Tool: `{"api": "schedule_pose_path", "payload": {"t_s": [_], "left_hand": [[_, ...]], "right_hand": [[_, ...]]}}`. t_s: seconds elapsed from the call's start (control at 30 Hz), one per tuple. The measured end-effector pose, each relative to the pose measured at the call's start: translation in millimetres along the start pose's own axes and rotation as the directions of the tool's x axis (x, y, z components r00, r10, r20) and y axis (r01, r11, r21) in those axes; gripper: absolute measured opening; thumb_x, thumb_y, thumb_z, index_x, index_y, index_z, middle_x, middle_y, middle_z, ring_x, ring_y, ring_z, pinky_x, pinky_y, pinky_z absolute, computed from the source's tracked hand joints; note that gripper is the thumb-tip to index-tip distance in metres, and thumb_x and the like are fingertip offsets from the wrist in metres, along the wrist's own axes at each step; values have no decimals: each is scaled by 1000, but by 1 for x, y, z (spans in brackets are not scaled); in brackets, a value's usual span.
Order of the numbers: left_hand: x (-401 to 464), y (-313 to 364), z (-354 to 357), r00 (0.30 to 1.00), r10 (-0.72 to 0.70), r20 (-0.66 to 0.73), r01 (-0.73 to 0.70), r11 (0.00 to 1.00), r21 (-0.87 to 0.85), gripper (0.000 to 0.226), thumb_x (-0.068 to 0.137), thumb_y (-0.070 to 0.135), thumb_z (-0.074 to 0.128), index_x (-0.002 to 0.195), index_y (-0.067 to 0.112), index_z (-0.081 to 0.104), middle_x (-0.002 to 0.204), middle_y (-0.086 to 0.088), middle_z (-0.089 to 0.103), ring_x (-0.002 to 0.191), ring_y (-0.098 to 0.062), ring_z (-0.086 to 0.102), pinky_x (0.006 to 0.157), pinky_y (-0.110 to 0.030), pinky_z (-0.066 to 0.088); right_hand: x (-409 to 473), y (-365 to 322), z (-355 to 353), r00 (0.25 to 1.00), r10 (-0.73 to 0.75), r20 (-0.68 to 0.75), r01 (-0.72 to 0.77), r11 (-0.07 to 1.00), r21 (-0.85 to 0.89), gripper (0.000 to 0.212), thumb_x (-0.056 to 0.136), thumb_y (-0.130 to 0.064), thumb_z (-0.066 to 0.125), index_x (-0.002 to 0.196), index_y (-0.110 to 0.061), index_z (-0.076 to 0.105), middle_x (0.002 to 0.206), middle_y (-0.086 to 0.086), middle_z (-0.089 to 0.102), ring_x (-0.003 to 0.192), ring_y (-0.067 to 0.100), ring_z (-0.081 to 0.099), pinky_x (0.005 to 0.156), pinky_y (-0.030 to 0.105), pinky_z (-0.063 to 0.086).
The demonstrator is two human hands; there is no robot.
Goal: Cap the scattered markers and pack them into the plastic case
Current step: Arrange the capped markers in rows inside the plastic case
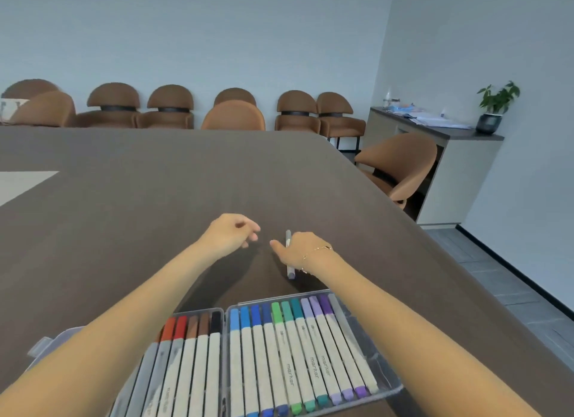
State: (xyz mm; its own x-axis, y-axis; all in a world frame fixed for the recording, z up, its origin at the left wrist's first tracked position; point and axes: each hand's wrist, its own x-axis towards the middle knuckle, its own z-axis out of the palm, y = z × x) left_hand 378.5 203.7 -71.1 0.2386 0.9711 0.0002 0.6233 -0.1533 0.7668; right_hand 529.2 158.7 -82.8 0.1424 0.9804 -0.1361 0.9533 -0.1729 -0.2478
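Gripping a slim grey-capped white marker [289,255] above the dark table [124,199], right hand [298,250] fingers curled round its middle | left hand [231,233] loosely curled, holding nothing | clear plastic case [385,376] near | likely light, stiff, smooth: hold mid-barrel

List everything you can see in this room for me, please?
Plastic case: one, clear, open, near table edge.
Packed markers: about seventeen visible, white barrels, red, brown, black, blue, green and purple caps, in the case.
Loose marker: one, grey, beyond the case, under the right hand.
Table: one, dark brown.
Chairs: about nine, tan, far side and right.
Cabinet: one, pale, dark top, right wall.
Potted plant: one, green, on the cabinet.
Left hand: fingers loosely curled, holding nothing.
Right hand: on the loose marker.
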Motion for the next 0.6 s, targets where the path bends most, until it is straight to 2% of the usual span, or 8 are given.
{"api": "schedule_pose_path", "payload": {"t_s": [0.07,0.1,0.2,0.3,0.37,0.47,0.53,0.6], "left_hand": [[1,-9,6,999,-37,12,37,999,12,25,99,19,42,103,15,66,83,5,64,64,-6,55,50,-14,38],[0,-10,9,998,-48,31,47,999,23,25,99,22,43,109,14,65,86,4,64,66,-5,56,52,-13,40],[-8,1,17,995,-44,92,43,999,7,36,98,31,46,130,17,49,110,0,60,72,-6,58,56,-12,45],[-20,30,28,991,-20,131,38,990,-138,48,96,37,48,140,22,37,129,-1,52,80,-7,60,62,-12,48],[-30,49,40,986,49,157,-28,990,-135,43,96,34,49,136,19,45,120,1,58,79,-7,61,62,-11,48],[-45,69,61,971,122,205,-100,988,-115,31,93,28,56,119,13,63,93,5,64,74,-6,62,65,-12,50],[-56,76,76,960,129,250,-101,987,-122,27,90,29,62,110,12,68,87,4,66,77,-6,63,70,-15,52],[-64,81,88,952,136,273,-114,989,-94,23,85,34,66,99,16,71,85,7,66,79,-6,63,69,-16,51]], "right_hand": [[15,-9,12,999,45,-6,-46,983,-175,44,99,-33,39,132,-7,49,114,9,65,105,25,61,88,33,45],[18,-11,14,999,50,-15,-52,975,-215,42,98,-26,41,135,-7,47,118,9,64,107,25,61,86,32,45],[8,-3,3,999,-9,-46,2,989,-147,35,98,-29,36,114,-7,60,107,9,65,89,23,61,73,30,43],[-28,25,-19,989,-132,-64,128,989,-68,31,99,-38,36,89,-15,54,79,0,57,69,15,54,63,27,41],[-62,45,-33,984,-176,-14,176,984,22,33,99,-41,35,82,-18,51,69,-2,51,61,11,49,60,24,41],[-105,69,-38,984,-174,24,172,981,85,35,100,-41,34,77,-19,49,68,-1,51,56,9,45,54,21,36],[-127,82,-31,989,-149,-1,148,986,82,34,100,-40,33,75,-21,46,67,-2,50,55,8,45,53,21,36],[-141,91,-22,991,-126,-36,129,989,75,34,100,-41,32,77,-21,46,67,-4,50,55,9,45,55,24,40]]}}
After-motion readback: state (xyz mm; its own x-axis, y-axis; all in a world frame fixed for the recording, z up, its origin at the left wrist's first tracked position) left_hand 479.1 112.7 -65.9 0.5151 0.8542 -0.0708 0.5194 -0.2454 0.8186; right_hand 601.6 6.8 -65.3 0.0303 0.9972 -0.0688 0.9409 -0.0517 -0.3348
